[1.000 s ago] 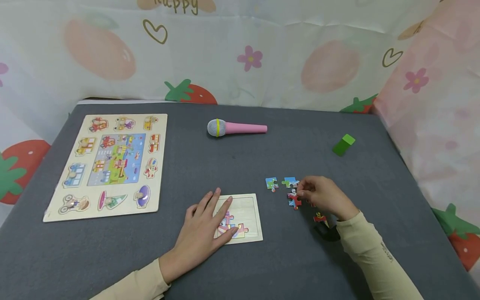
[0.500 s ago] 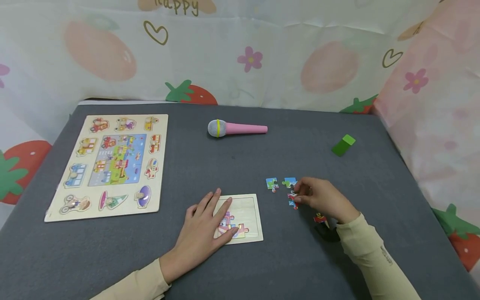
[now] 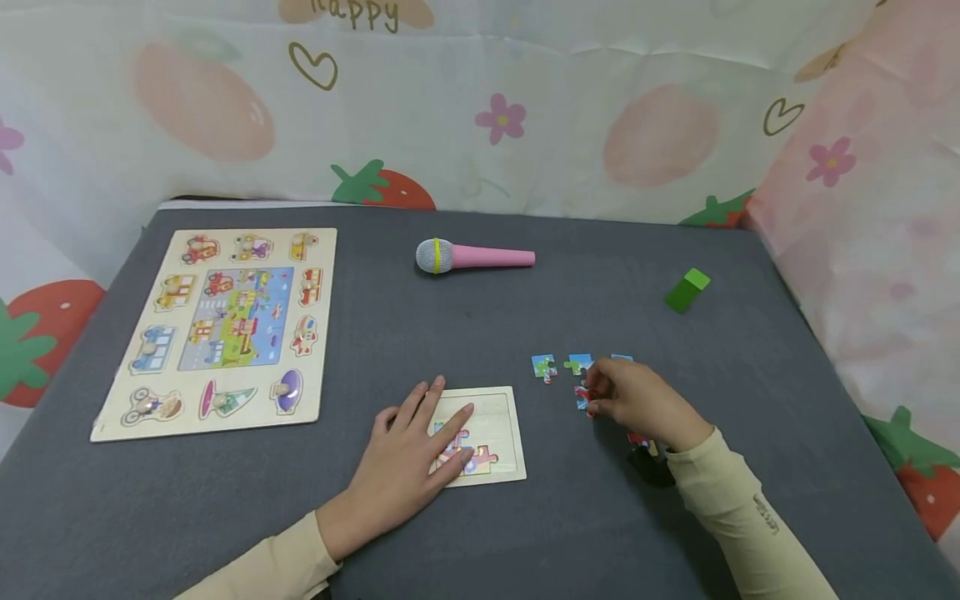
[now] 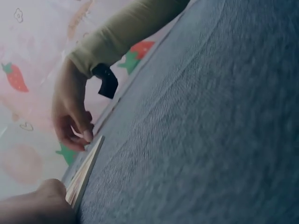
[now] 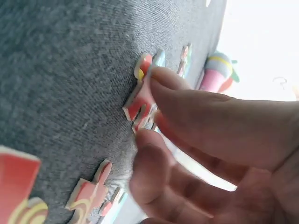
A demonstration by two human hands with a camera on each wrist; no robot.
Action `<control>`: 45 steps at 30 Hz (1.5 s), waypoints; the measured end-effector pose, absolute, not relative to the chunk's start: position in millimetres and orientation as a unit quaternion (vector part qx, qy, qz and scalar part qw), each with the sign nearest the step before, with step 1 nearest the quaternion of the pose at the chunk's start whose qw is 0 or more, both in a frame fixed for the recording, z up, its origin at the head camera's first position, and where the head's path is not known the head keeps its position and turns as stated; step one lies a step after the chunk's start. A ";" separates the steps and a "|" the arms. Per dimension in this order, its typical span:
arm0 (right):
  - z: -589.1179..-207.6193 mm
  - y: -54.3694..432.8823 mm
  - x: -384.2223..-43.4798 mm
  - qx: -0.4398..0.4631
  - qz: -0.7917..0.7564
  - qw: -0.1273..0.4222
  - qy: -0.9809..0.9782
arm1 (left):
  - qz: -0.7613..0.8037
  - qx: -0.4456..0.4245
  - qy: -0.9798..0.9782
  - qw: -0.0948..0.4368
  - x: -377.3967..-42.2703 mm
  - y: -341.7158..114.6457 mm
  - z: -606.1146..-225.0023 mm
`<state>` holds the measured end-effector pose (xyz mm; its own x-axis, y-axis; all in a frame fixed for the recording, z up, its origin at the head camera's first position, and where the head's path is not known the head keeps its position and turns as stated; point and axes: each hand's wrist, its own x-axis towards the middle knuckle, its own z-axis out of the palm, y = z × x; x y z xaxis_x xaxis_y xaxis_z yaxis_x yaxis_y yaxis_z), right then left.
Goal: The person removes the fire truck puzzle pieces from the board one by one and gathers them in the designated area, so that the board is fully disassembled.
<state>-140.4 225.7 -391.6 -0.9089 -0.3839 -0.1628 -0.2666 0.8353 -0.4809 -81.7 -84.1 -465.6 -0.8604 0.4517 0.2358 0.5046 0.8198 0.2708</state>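
Observation:
My left hand lies with fingers spread over the left side of a small wooden puzzle tray. Pink joined puzzle pieces in the tray are partly covered by those fingers. To the right, my right hand has its thumb and fingertips at a red and blue jigsaw piece on the cloth, pinching it by its edges. Above that piece lie two blue and green pieces, a left one and a right one. More red pieces sit beneath the right hand.
A large wooden peg puzzle board lies at the left. A pink toy microphone rests at the back middle. A green block stands at the back right. Dark grey cloth covers the table.
My right hand has shifted slightly left, its thumb and fingertips coming onto the red and blue piece. A blue piece beyond that hand has come into sight. My left hand stays on the tray.

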 end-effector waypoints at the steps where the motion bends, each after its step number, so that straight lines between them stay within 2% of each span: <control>1: -391.6 223.0 -139.2 -0.174 -0.220 0.116 0.953 | -0.164 -0.255 -0.950 0.078 -82.1 -85.1 -465.6; 5: -390.6 204.6 -130.7 -0.202 -0.190 0.061 0.959 | -0.155 -0.277 -0.946 0.069 -84.1 -89.2 -465.5; 8: -389.6 185.2 -120.9 -0.232 -0.191 0.048 0.953 | -0.147 -0.293 -0.943 0.063 -85.4 -91.8 -465.4; 17: -395.7 134.5 -94.3 -0.290 -0.205 0.103 0.929 | -0.148 -0.318 -0.935 0.052 -86.0 -95.3 -464.5; 32: -403.6 117.3 -88.3 -0.291 -0.206 0.093 0.930 | -0.147 -0.306 -0.938 0.074 -87.9 -95.5 -465.6; 45: -406.3 116.1 -83.0 -0.291 -0.202 0.055 0.933 | -0.148 -0.305 -0.938 0.070 -88.3 -94.2 -464.9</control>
